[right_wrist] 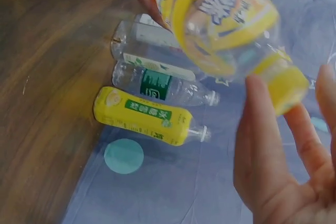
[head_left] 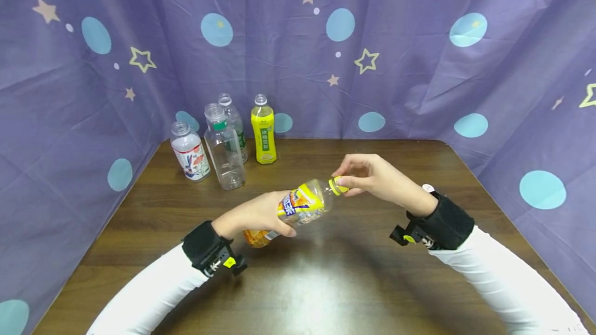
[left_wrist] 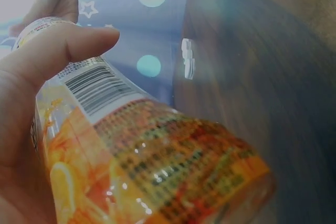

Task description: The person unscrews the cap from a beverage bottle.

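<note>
Tilted over the table, a clear plastic drink bottle point(head_left: 304, 203) with a yellow and orange label has its neck pointing up to the right. My left hand point(head_left: 263, 214) grips it around the body; the thumb lies across the label near the barcode in the left wrist view. A yellow bottle cap point(head_left: 341, 185) sits on the neck. My right hand point(head_left: 372, 180) holds this cap between thumb and fingers. In the right wrist view the thumb overlaps the cap point(right_wrist: 287, 88), with the other fingers spread on its far side.
At the back left stand a white bottle point(head_left: 190, 154) with a printed label, a large clear bottle point(head_left: 224, 154), a clear green-labelled bottle point(head_left: 238, 123) and a yellow bottle point(head_left: 263, 136). A small white object point(head_left: 428, 188) lies beyond my right wrist. Purple curtains point(head_left: 298, 56) surround the wooden table point(head_left: 298, 293).
</note>
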Demonstrator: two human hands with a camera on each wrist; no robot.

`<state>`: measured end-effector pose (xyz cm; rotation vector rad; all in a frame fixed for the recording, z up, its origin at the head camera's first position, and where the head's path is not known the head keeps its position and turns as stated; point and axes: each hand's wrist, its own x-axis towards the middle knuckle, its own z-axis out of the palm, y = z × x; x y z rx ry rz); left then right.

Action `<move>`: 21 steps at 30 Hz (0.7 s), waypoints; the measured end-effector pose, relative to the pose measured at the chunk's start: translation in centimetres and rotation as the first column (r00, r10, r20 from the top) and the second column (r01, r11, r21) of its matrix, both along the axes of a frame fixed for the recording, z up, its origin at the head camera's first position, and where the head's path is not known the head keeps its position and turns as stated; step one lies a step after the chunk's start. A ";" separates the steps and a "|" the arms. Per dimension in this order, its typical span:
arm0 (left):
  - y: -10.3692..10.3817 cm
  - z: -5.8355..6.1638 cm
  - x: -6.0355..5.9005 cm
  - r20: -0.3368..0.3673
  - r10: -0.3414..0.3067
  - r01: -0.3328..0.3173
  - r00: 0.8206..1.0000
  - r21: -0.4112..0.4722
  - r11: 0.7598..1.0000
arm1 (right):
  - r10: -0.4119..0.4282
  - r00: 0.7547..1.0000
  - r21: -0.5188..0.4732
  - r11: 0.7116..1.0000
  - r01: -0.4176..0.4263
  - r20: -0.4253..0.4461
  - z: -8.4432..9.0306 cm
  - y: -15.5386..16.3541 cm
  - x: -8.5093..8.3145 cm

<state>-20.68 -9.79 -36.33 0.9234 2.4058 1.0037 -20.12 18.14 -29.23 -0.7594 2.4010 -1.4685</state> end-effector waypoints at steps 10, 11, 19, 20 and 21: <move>0.1 0.1 0.1 0.009 0.008 -0.008 1.000 -0.012 1.000 | -0.157 0.984 0.267 0.955 0.129 0.087 0.4 -0.2 0.2; 0.1 0.0 0.1 0.009 0.005 -0.005 1.000 -0.010 1.000 | -0.152 0.984 0.269 0.955 0.122 0.092 0.4 -0.2 0.2; 0.0 -0.2 0.0 -0.001 -0.002 0.002 1.000 -0.013 1.000 | -0.004 0.998 0.117 0.993 -0.003 0.058 0.4 -0.1 0.3; 0.0 -0.2 0.0 -0.002 -0.002 0.002 1.000 -0.014 1.000 | 0.010 0.999 0.101 0.995 -0.015 0.050 0.4 -0.1 0.3; 0.0 -0.2 0.0 -0.002 -0.002 0.002 1.000 -0.013 1.000 | 0.020 0.999 0.093 0.995 -0.023 0.033 0.4 0.0 0.3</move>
